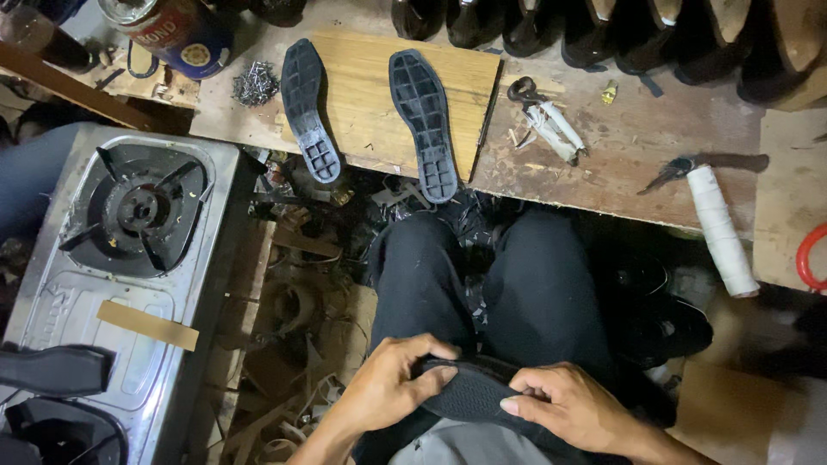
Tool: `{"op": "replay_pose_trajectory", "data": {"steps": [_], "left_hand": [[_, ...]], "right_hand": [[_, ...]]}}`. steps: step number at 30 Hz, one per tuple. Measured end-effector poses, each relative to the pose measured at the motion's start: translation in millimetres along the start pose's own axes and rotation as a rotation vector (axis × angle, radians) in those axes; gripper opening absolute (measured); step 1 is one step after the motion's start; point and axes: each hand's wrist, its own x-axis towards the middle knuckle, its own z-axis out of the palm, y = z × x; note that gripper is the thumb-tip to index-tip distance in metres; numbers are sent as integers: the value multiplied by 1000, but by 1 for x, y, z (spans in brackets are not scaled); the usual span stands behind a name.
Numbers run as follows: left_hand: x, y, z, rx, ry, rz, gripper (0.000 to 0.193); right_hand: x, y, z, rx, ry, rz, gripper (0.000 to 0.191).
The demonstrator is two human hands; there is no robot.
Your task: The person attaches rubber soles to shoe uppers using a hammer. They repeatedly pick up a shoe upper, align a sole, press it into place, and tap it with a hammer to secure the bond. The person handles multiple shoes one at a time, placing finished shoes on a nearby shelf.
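Note:
My left hand [392, 392] and my right hand [573, 405] both grip a black textured shoe sole [472, 394] over my lap, fingers curled on its upper edge. My legs in black trousers [482, 284] stretch toward a wooden bench. Two more black rubber soles lie tread-up on a light wooden board [366, 86] on that bench: a left sole [308, 110] and a right sole [424, 122], both overhanging the bench's near edge.
A steel gas stove [138, 224] stands at left with a wooden strip [146, 325] on it. A pile of nails [255, 84], a tin can [168, 30], scissors [527, 90], pliers [680, 168] and a white roll [722, 231] lie on the bench. Dark shoes line the back. Leather scraps litter the floor.

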Motion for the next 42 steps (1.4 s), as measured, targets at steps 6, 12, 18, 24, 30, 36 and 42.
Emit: {"op": "replay_pose_trajectory", "data": {"steps": [6, 12, 18, 24, 30, 36, 42], "left_hand": [[6, 3, -6, 237, -75, 302, 37], [9, 10, 1, 161, -10, 132, 31], [5, -7, -3, -72, 223, 83, 29], [29, -57, 49, -362, 535, 251, 34], [46, -62, 89, -51, 444, 218, 55], [44, -11, 43, 131, 208, -124, 54], [83, 44, 0, 185, 262, 531, 49]], "right_hand": [[9, 4, 3, 68, -34, 14, 30], [12, -4, -2, 112, -59, 81, 27], [-4, -12, -51, 134, 7, 119, 30], [4, 17, -79, 614, 353, -61, 37], [42, 49, -57, 895, 487, -234, 34], [57, 50, -40, 829, 548, -374, 30], [65, 20, -47, 689, 618, -381, 33]]}}
